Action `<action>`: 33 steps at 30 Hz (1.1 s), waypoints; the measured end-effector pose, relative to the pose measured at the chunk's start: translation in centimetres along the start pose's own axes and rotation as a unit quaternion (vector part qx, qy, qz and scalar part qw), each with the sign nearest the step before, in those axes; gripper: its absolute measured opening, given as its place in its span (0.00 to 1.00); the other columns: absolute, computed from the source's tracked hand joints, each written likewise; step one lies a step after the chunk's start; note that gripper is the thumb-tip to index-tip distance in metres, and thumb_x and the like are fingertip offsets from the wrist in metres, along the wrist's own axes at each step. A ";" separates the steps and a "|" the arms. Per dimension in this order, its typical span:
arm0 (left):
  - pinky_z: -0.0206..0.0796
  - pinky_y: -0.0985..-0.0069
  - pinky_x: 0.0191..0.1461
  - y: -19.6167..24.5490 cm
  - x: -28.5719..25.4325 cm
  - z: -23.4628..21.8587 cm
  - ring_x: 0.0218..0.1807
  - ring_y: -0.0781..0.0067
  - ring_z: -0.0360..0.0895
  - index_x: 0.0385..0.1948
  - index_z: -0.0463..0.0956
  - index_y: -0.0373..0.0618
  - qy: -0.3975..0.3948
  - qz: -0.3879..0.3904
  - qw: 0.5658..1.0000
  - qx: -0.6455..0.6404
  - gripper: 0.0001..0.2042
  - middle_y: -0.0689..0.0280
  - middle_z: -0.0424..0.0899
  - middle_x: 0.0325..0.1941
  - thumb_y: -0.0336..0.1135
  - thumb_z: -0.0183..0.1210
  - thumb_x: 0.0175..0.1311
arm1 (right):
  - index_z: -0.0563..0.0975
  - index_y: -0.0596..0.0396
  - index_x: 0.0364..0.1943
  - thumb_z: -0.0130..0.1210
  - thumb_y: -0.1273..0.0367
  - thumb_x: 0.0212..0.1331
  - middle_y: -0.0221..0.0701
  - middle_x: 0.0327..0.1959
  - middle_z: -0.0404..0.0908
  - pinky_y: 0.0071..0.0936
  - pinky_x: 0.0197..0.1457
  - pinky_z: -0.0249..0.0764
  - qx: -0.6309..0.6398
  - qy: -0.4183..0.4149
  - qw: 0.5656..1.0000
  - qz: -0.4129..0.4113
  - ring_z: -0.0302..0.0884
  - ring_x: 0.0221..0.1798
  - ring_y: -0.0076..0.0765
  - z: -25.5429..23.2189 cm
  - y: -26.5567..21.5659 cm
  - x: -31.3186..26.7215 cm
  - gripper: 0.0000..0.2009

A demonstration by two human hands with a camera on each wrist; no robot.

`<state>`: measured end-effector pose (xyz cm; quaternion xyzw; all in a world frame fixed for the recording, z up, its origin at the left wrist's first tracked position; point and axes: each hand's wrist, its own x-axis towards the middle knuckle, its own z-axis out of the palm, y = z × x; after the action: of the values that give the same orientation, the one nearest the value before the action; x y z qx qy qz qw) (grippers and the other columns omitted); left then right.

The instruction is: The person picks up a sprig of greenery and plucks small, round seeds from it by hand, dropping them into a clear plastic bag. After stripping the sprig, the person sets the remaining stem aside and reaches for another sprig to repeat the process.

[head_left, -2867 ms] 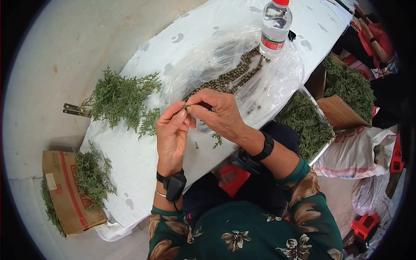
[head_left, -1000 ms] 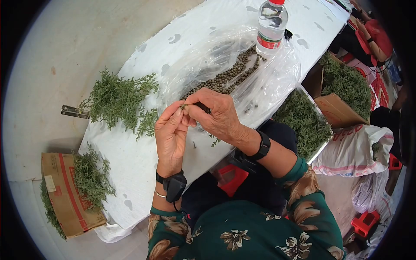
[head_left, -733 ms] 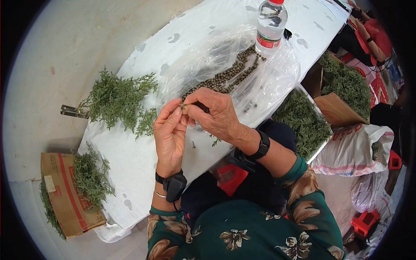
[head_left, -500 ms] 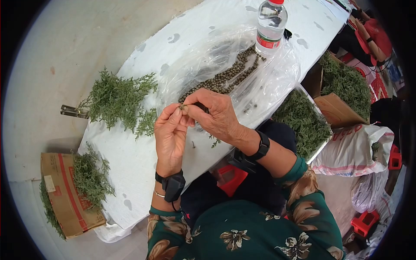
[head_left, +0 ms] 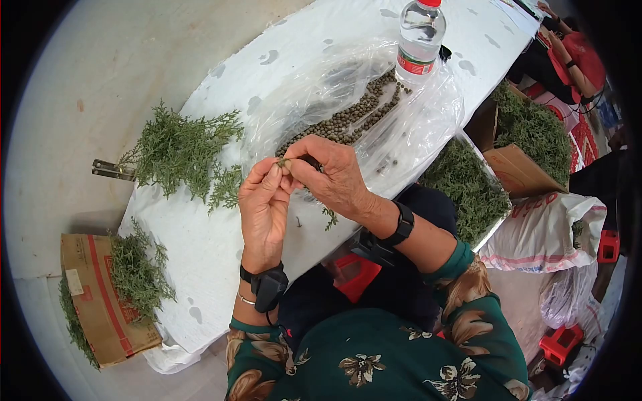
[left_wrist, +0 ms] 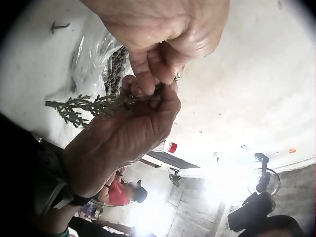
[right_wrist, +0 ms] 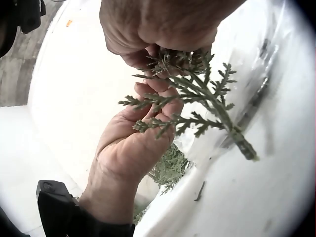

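Both hands meet fingertip to fingertip above the table's near side. My right hand point(head_left: 334, 175) holds a green cypress sprig point(right_wrist: 217, 109), its thicker stem end sticking out below the palm. Thumb and forefinger of that hand pinch close to my left hand point(head_left: 263, 204). The left thumb and forefinger pinch a small greenish bit at the sprig's far end; what exactly lies between them I cannot tell. Behind the hands, a clear plastic bag point(head_left: 428, 120) lies spread with many small brown beads point(head_left: 344, 123). A loose pile of cypress sprigs point(head_left: 177, 150) lies to the left.
A water bottle point(head_left: 421, 39) stands on the bag. Boxes of greenery flank the table: a carton point(head_left: 100, 294) at left, a white tray point(head_left: 505, 214) and another carton point(head_left: 525, 170) at right. A white sack point(head_left: 535, 240) sits beyond. Another person point(head_left: 582, 57) sits far right.
Both hands stay together in nearly the same spot, with only slight fingertip movements. A small pale roundish bit seen between the fingertips 0.7 s ago shows less now. The head view shifts slightly.
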<state>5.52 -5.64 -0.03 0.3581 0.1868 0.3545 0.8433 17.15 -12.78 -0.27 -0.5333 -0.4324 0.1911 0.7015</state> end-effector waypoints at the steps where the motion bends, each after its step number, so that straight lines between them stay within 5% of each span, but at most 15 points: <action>1: 0.72 0.71 0.43 0.0 0.0 0.0 0.36 0.70 0.76 0.39 0.75 0.36 0.001 0.001 1.000 0.000 0.06 0.57 0.80 0.37 0.25 0.51 0.63 | 0.76 0.60 0.28 0.53 0.78 0.52 0.26 0.22 0.75 0.16 0.25 0.68 0.000 -0.001 1.000 0.000 0.73 0.23 0.17 0.0 0.1 0.0 0.01; 33: 0.73 0.73 0.40 -0.4 0.0 0.0 0.33 0.74 0.76 0.38 0.75 0.35 -0.005 -0.004 1.000 0.007 0.06 0.58 0.80 0.35 0.23 0.51 0.63 | 0.76 0.61 0.29 0.52 0.79 0.51 0.28 0.22 0.75 0.17 0.25 0.68 -0.038 -0.001 0.999 -0.005 0.72 0.22 0.17 -0.2 0.3 -0.3 0.03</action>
<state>5.68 -5.85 -0.28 0.3647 0.1862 0.3480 0.8433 17.21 -13.01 -0.71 -0.5570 -0.4431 0.1717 0.6811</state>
